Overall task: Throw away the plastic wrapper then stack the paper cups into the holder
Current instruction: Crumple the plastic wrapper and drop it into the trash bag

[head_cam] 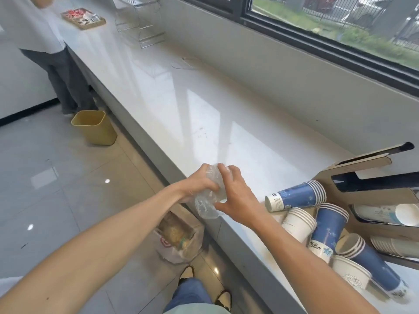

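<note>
A crumpled clear plastic wrapper (207,200) is held over the counter's front edge. My left hand (199,183) grips its upper part, and my right hand (233,196) presses on it from the right with the fingers spread. Several stacks of blue and white paper cups (297,197) lie on their sides at the right of the white counter (204,114). Beside them stands the brown cardboard cup holder (371,193), with some cups lying in its slots.
A yellow waste bin (95,126) stands on the floor by the counter, far left. A plastic bag with food items (179,236) sits on the floor below my hands. Another person (45,41) stands at the far end, near a wire rack (140,23) and a tray (82,18).
</note>
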